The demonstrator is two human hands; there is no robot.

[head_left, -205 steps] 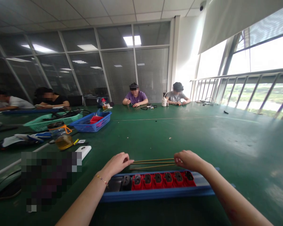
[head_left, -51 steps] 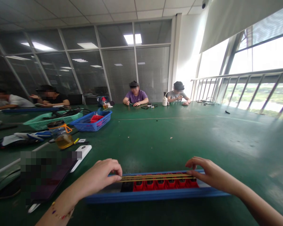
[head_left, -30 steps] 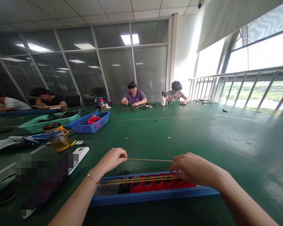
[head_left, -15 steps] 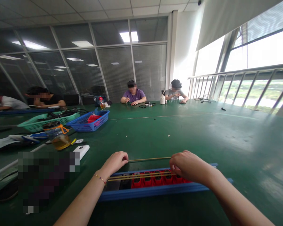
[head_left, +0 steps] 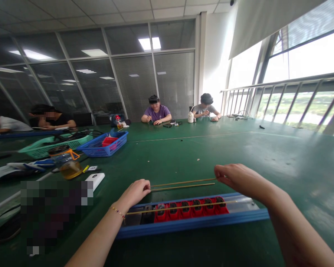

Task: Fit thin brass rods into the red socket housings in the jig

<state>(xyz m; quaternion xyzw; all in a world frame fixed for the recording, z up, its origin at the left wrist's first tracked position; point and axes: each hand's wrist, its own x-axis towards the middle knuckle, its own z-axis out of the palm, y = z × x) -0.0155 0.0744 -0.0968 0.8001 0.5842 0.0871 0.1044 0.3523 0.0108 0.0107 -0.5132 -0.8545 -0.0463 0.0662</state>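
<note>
My left hand [head_left: 139, 190] is closed in a pinch at the left ends of two thin wooden sticks, just beyond a long blue-edged tray [head_left: 197, 224]. The farther stick [head_left: 183, 183] runs to my right hand [head_left: 236, 176], whose fingers are closed on its right end. The nearer stick [head_left: 180, 187] stops short of that hand. A third wooden stick [head_left: 211, 204] lies lengthwise over the tray, its left end close to my left wrist. Beneath it, several red holders [head_left: 179, 217] with black parts sit in a row inside the tray.
On the left of the green table [head_left: 167, 159] are a white power bank [head_left: 98, 180], a jar of amber liquid [head_left: 69, 168], a blue basket [head_left: 111, 148] and a green basket [head_left: 41, 150]. Several people sit at the far side and left. A white bottle [head_left: 190, 117] stands far off.
My right hand has moved right and away from me, carrying one stick from above the tray to beyond it. One stick now lies over the tray instead of two. My left hand has hardly moved.
</note>
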